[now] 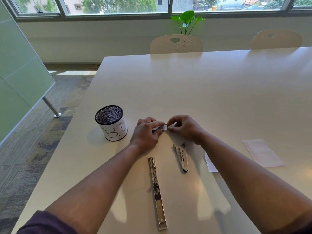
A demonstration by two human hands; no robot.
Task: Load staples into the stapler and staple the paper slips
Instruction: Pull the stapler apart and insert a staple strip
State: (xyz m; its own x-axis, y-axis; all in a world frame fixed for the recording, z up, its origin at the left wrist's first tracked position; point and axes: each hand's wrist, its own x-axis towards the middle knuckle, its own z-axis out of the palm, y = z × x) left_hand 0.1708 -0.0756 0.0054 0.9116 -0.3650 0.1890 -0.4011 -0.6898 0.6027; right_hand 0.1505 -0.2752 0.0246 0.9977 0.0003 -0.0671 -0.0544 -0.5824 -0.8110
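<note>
A small dark staple box (162, 128) is pinched between my left hand (146, 132) and my right hand (183, 129), just above the white table (202, 92); most of the box is hidden by my fingers. Nearer to me a silver stapler (157, 191) lies swung fully open in a long flat line. Another silver stapler (181, 155) lies to its right, partly open in a V. One white paper slip (263, 152) rests at the right. A second paper slip (210, 163) shows only as an edge beside my right forearm.
A black mesh cup (110, 122) with a white label marked "BI" stands left of my hands. Two white chairs (176, 43) line the table's far side, with a green plant (187, 20) behind. The table's left edge drops to carpet.
</note>
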